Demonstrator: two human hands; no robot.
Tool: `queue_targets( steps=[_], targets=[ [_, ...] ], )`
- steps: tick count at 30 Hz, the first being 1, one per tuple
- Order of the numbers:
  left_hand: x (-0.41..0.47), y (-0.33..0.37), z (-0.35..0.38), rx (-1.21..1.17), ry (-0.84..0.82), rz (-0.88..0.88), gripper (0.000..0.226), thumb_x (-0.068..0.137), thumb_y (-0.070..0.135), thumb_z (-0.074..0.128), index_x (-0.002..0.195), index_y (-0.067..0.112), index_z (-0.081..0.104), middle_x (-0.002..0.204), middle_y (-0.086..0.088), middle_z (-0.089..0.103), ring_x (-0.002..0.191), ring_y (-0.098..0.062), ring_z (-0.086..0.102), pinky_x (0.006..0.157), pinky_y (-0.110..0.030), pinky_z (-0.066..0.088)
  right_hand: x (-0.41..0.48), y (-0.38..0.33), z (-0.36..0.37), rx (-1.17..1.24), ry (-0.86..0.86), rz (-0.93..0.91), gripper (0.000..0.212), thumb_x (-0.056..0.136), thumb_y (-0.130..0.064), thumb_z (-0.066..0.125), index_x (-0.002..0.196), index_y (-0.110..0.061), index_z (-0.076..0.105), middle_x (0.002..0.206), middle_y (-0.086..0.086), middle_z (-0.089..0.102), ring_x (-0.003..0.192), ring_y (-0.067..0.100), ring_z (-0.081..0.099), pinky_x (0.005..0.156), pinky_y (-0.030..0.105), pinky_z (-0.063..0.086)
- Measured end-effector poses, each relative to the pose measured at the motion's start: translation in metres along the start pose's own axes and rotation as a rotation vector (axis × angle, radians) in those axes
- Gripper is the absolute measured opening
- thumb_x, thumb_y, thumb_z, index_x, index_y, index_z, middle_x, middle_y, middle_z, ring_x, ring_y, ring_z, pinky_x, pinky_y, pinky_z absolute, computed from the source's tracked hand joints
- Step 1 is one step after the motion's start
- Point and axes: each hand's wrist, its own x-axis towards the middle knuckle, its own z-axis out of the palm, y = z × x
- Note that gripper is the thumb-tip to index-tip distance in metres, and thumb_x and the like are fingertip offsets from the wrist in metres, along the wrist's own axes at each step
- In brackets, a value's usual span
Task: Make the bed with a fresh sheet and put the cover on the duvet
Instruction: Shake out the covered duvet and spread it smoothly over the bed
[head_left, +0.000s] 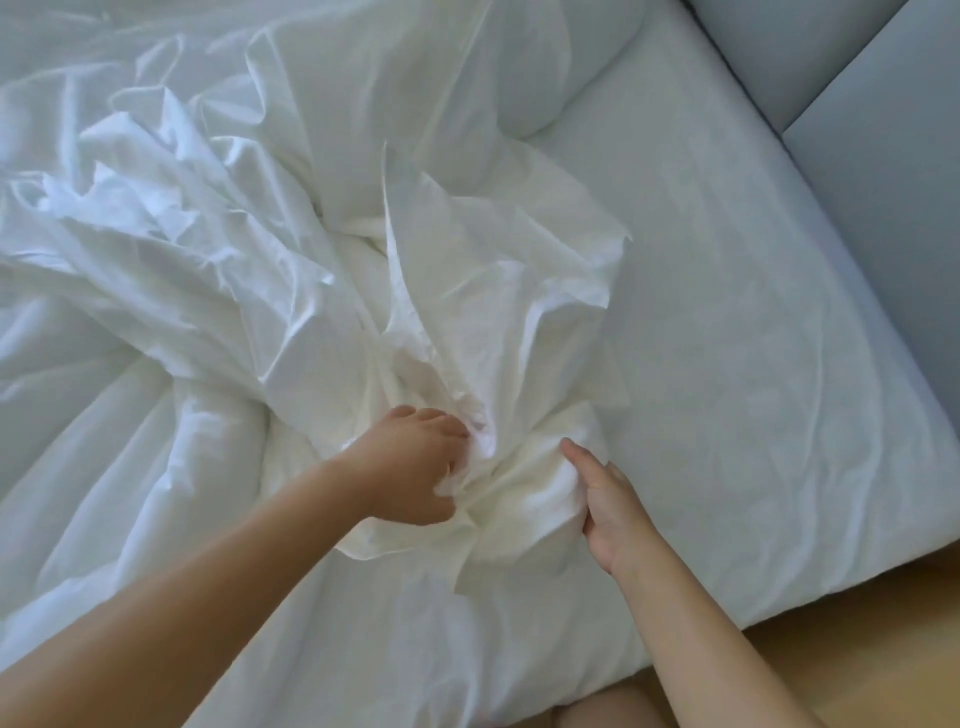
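A crumpled white duvet cover (467, 291) lies bunched in the middle of the bed, over a soft white duvet (156, 441) that spreads to the left and front. My left hand (415, 467) grips a gathered wad of the white fabric, fingers curled into it. Just to the right, my right hand (608, 499) holds the same bunch from its right side, thumb on top and fingers tucked under the cloth. A smooth white fitted sheet (753, 338) covers the mattress on the right.
A pale grey padded headboard (883, 130) runs along the upper right. A light wooden floor (857, 665) shows at the lower right beside the mattress corner. My knee (597, 712) is at the bottom edge.
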Motion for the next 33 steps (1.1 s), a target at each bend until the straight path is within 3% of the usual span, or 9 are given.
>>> queue_targets(
  steps=[3, 7, 11, 15, 18, 23, 25, 28, 33],
  targets=[
    [0.018, -0.006, -0.025, -0.345, 0.240, -0.295, 0.039, 0.077, 0.059, 0.058, 0.100, 0.028, 0.057, 0.099, 0.017, 0.056, 0.094, -0.011, 0.057, 0.073, -0.026, 0.039, 0.009, -0.010, 0.002, -0.145, 0.170, -0.091, 0.026, 0.081, -0.029, 0.070, 0.099, -0.019, 0.053, 0.111, 0.005, 0.063, 0.094, 0.018, 0.062, 0.076, 0.032, 0.050],
    [0.060, -0.028, -0.060, -0.482, 0.781, -0.723, 0.077, 0.075, 0.057, 0.064, 0.136, 0.019, 0.038, 0.132, 0.004, 0.045, 0.118, -0.017, 0.048, 0.089, -0.029, 0.038, 0.018, -0.035, 0.015, -0.496, 0.361, -0.376, 0.057, 0.083, -0.029, 0.067, 0.131, -0.013, 0.041, 0.135, 0.006, 0.039, 0.123, 0.024, 0.038, 0.097, 0.035, 0.035],
    [0.106, -0.033, -0.076, -0.890, 0.685, -0.931, 0.069, 0.084, 0.029, 0.065, 0.141, 0.012, 0.029, 0.134, -0.013, 0.051, 0.105, -0.027, 0.058, 0.077, -0.026, 0.044, 0.026, -0.075, 0.045, -0.505, 0.156, -0.620, 0.038, 0.088, -0.026, 0.062, 0.122, -0.013, 0.049, 0.119, -0.003, 0.045, 0.110, 0.013, 0.045, 0.088, 0.019, 0.034],
    [0.118, 0.026, -0.021, -0.255, 0.184, -0.245, 0.058, 0.090, 0.016, 0.046, 0.145, 0.029, 0.032, 0.128, -0.004, 0.055, 0.114, -0.028, 0.052, 0.082, -0.029, 0.032, 0.044, -0.122, 0.059, -0.257, 0.055, -0.551, 0.035, 0.080, -0.054, 0.059, 0.088, -0.020, 0.053, 0.090, -0.005, 0.058, 0.085, 0.012, 0.056, 0.074, 0.020, 0.045],
    [0.097, 0.031, 0.002, 0.160, -0.021, -0.076, 0.055, 0.095, 0.018, 0.035, 0.147, 0.032, 0.024, 0.113, -0.004, 0.050, 0.104, -0.027, 0.048, 0.089, -0.035, 0.026, 0.069, -0.134, 0.047, -0.339, 0.013, -0.301, 0.045, 0.073, -0.065, 0.060, 0.083, -0.023, 0.045, 0.084, -0.006, 0.048, 0.075, 0.012, 0.050, 0.071, 0.027, 0.041],
    [0.087, 0.022, -0.008, -0.104, -0.127, -0.205, 0.045, 0.086, 0.041, 0.047, 0.130, 0.031, 0.049, 0.090, 0.005, 0.055, 0.090, -0.022, 0.054, 0.076, -0.029, 0.036, 0.085, -0.103, 0.045, -0.634, -0.148, -0.086, 0.054, 0.075, -0.047, 0.072, 0.110, -0.009, 0.054, 0.099, 0.002, 0.061, 0.092, 0.020, 0.059, 0.083, 0.032, 0.048],
    [0.095, 0.008, -0.019, -0.378, 0.080, -0.414, 0.038, 0.081, 0.045, 0.049, 0.113, 0.027, 0.059, 0.081, 0.010, 0.056, 0.083, -0.017, 0.056, 0.063, -0.024, 0.037, 0.082, -0.088, 0.050, -0.810, -0.170, -0.115, 0.047, 0.077, -0.039, 0.070, 0.113, -0.013, 0.055, 0.107, 0.001, 0.062, 0.098, 0.021, 0.059, 0.084, 0.034, 0.049],
    [0.108, -0.030, -0.032, -0.406, 0.503, -0.754, 0.043, 0.085, 0.045, 0.053, 0.122, 0.023, 0.053, 0.115, -0.002, 0.056, 0.109, -0.024, 0.052, 0.083, -0.032, 0.042, 0.081, -0.076, 0.056, -0.829, -0.148, -0.202, 0.034, 0.081, -0.026, 0.066, 0.112, -0.014, 0.058, 0.106, 0.002, 0.064, 0.098, 0.024, 0.061, 0.087, 0.040, 0.052],
    [0.126, -0.051, -0.020, -0.246, 0.311, -0.886, 0.043, 0.093, 0.044, 0.048, 0.125, 0.015, 0.048, 0.121, -0.009, 0.053, 0.110, -0.029, 0.049, 0.084, -0.039, 0.039, 0.081, -0.082, 0.061, -0.693, -0.087, -0.338, 0.025, 0.088, -0.027, 0.058, 0.089, -0.002, 0.059, 0.078, 0.007, 0.062, 0.074, 0.024, 0.059, 0.073, 0.038, 0.051]
  ],
)
